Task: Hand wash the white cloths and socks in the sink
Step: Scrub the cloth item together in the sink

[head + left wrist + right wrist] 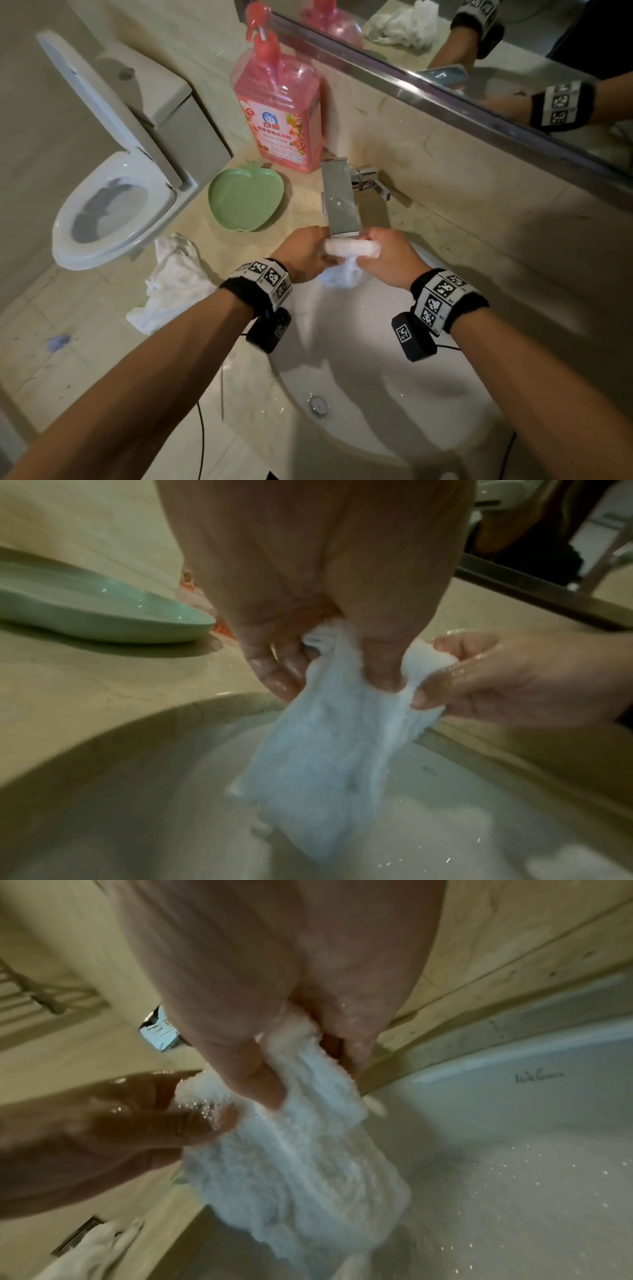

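The left hand (pixel 301 255) and the right hand (pixel 387 257) both grip a wet white cloth (pixel 347 248), fingers and thumbs curled round its upper edge, stretching it between them directly under the spout of the chrome faucet (pixel 340 198). The rest of the cloth hangs down from the hands over the white sink (pixel 394 394); in the left wrist view it (pixel 325 764) falls towards the basin with the left thumb and fingers (pixel 270 669) pinching its top, and in the right wrist view the fluffy fabric (pixel 298 1150) is beaded with water beneath the right hand (pixel 260 1047). Droplets speckle the basin wall, and a round metal drain (pixel 319 405) sits in the bottom of the bowl. Both wrists wear black bands with printed marker tiles, each carrying a small black camera. On the beige marble table (pixel 479 240) to the left of the sink lies a crumpled pile of white cloths (pixel 171 284), part of it hanging over the table's edge. Beyond it stands an empty green apple-shaped dish (pixel 245 200), and just behind that a pink pump bottle of detergent (pixel 279 113) against the wall. Further left is a white toilet (pixel 113 192) with its lid raised. A mirror (pixel 513 51) along the back wall reflects the hands, the bottle and the cloth pile.
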Motion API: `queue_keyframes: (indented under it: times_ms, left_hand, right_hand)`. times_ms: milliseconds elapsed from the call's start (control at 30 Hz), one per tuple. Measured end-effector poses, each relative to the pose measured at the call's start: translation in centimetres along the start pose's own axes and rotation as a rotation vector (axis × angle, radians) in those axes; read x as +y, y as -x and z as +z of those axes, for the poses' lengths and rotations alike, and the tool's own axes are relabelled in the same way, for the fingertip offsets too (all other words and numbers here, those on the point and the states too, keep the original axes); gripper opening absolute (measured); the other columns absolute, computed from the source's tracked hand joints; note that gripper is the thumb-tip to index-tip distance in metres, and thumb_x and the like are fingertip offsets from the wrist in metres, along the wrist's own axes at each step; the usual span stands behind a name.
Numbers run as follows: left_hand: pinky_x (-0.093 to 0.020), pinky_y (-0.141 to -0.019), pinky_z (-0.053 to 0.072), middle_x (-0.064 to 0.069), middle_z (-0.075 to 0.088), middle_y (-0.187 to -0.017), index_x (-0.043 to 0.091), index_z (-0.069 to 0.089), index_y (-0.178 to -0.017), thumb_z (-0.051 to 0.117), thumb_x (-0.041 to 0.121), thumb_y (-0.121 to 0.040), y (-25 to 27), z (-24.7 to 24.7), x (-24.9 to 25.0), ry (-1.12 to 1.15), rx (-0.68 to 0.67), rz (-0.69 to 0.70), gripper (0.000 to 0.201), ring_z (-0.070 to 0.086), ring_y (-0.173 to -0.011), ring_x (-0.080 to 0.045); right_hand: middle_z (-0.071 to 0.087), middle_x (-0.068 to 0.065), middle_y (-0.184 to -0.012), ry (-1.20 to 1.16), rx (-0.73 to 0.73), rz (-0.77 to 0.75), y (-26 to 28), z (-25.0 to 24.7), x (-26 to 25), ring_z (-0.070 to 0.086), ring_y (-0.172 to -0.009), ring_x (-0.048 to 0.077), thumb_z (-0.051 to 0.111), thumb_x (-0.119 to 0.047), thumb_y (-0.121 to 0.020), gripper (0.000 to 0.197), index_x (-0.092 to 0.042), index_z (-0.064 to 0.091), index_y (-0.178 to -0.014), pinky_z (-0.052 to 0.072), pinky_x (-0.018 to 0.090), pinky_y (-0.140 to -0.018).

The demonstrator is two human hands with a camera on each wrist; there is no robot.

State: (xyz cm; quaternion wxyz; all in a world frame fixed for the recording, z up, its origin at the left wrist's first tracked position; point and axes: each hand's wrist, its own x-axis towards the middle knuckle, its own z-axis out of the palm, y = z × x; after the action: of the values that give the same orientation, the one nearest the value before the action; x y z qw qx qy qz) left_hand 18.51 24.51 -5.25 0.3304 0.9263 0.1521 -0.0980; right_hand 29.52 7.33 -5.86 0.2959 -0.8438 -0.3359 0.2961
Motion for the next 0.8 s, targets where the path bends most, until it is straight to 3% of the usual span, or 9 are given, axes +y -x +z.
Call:
queue_keyframes:
  times_ms: [67,100,200,233,333,467,633,700,800]
  left_hand:
    - [-0.026,-0.066,0.036,0.002,0.059,-0.08,0.023,0.06,-0.091,0.073,0.052,-0.08,0.0,-0.5,-0.4,-0.124,0.012,-0.042,0.034,0.058,-0.075,-0.022]
    - [-0.026,-0.066,0.035,0.003,0.058,-0.08,0.025,0.055,-0.087,0.073,0.053,-0.08,0.1,-0.8,-0.8,-0.104,0.009,-0.062,0.034,0.055,-0.073,-0.019]
    - [-0.027,-0.069,0.036,0.003,0.059,-0.087,0.024,0.049,-0.091,0.072,0.028,-0.087,0.8,-1.7,-2.1,0.185,-0.016,-0.026,0.023,0.054,-0.081,-0.018]
    - [-0.028,-0.068,0.037,0.002,0.059,-0.088,0.022,0.049,-0.093,0.068,0.025,-0.09,1.0,-1.9,-2.3,0.233,-0.013,-0.018,0.02,0.055,-0.082,-0.019]
    - [-0.03,-0.065,0.038,-0.002,0.06,-0.088,0.017,0.047,-0.103,0.059,0.028,-0.096,1.4,-1.7,-2.4,0.205,0.028,-0.064,0.017,0.056,-0.08,-0.024]
    - [-0.034,-0.068,0.043,-0.012,0.065,-0.096,0.013,0.044,-0.111,0.053,0.028,-0.099,1.1,-1.3,-2.3,0.188,0.087,-0.198,0.022,0.062,-0.083,-0.032]
    - [-0.047,-0.084,0.056,-0.009,0.064,-0.103,0.013,0.049,-0.104,0.064,0.024,-0.092,1.5,-1.0,-1.0,0.517,-0.018,-0.225,0.022,0.067,-0.089,-0.03]
    - [-0.038,-0.086,0.053,-0.006,0.061,-0.102,0.014,0.056,-0.105,0.062,0.017,-0.088,1.8,-0.6,-0.8,0.718,-0.07,-0.265,0.018,0.061,-0.092,-0.024]
    - [-0.018,-0.074,0.048,-0.002,0.061,-0.101,0.017,0.061,-0.106,0.054,0.006,-0.084,2.1,-0.8,-1.3,0.863,-0.149,-0.259,0.026,0.058,-0.091,-0.014]
  right_hand:
    - [0.061,-0.015,-0.081,-0.013,0.024,-0.002,-0.1,-0.3,-0.1,0.058,-0.072,0.002,0.074,-0.016,-0.078,0.028,-0.032,0.058,-0.095,0.037,0.009,-0.051]
    - [0.062,-0.014,-0.085,0.01,0.032,0.002,-0.1,-0.3,-0.2,0.058,-0.074,0.004,0.075,-0.02,-0.079,0.028,-0.031,0.061,-0.1,0.037,0.009,-0.055]
    - [0.066,-0.005,-0.094,0.094,0.065,0.061,-0.4,-0.1,-0.4,0.062,-0.082,0.015,0.075,-0.032,-0.082,0.033,-0.022,0.066,-0.111,0.05,0.026,-0.07]
    - [0.068,-0.003,-0.093,0.111,0.073,0.085,-0.6,-0.1,-0.4,0.063,-0.08,0.015,0.076,-0.036,-0.082,0.032,-0.022,0.067,-0.109,0.051,0.028,-0.069]
    - [0.066,-0.004,-0.086,0.097,0.085,0.113,-1.0,0.4,-1.1,0.061,-0.073,0.011,0.076,-0.037,-0.082,0.028,-0.022,0.068,-0.104,0.046,0.024,-0.06]
    - [0.069,0.004,-0.096,-0.023,0.091,0.11,-1.3,2.2,-2.2,0.067,-0.087,0.023,0.071,-0.024,-0.087,0.03,-0.014,0.065,-0.115,0.055,0.033,-0.075]
    - [0.071,0.004,-0.109,-0.28,0.053,0.144,-1.1,4.2,-3.5,0.067,-0.103,0.02,0.08,-0.02,-0.076,0.045,-0.014,0.067,-0.119,0.055,0.033,-0.088]
    - [0.07,0.001,-0.107,-0.301,0.038,0.131,-1.2,4.4,-3.7,0.066,-0.102,0.019,0.083,-0.017,-0.072,0.042,-0.019,0.066,-0.111,0.054,0.032,-0.085]
    - [0.068,0.005,-0.113,-0.28,0.04,0.128,-1.6,4.0,-3.4,0.064,-0.107,0.024,0.076,-0.009,-0.079,0.036,-0.014,0.066,-0.114,0.054,0.035,-0.088]
